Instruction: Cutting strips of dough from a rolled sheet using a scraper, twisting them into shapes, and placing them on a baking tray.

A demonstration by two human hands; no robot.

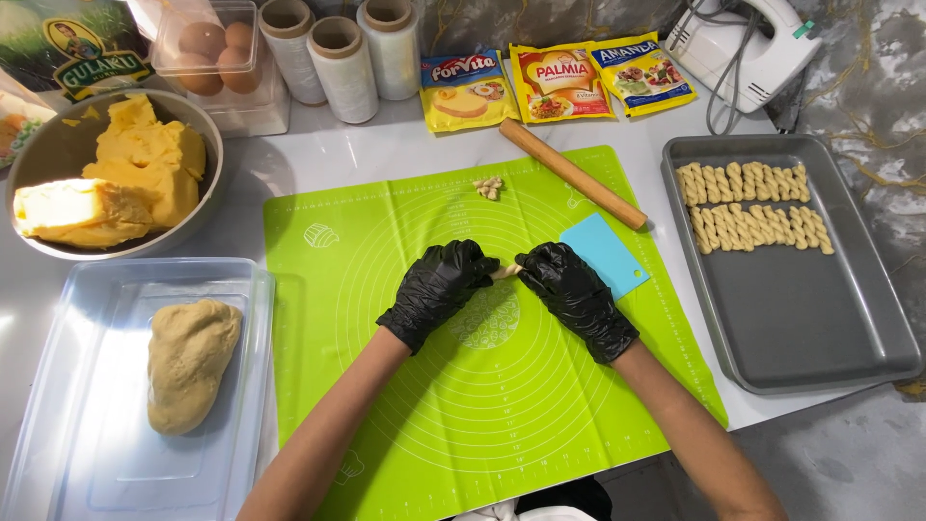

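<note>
Both hands, left hand (439, 289) and right hand (576, 294), pinch a dough strip (506, 272) between them. Its long axis runs from 9 to 3 o'clock over the mat (386, 232), equally near both.

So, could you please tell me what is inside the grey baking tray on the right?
The grey baking tray holds two rows of twisted dough sticks at its far end. The tray floor beneath them is covered.

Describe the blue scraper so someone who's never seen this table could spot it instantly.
Start at the big lime-green baking mat in the middle of the table. Near its right edge, just below the lower end of the wooden rolling pin and beside the gloved right hand, lies the scraper. It is the only flat, light-blue, rounded-corner plastic card there.
</note>
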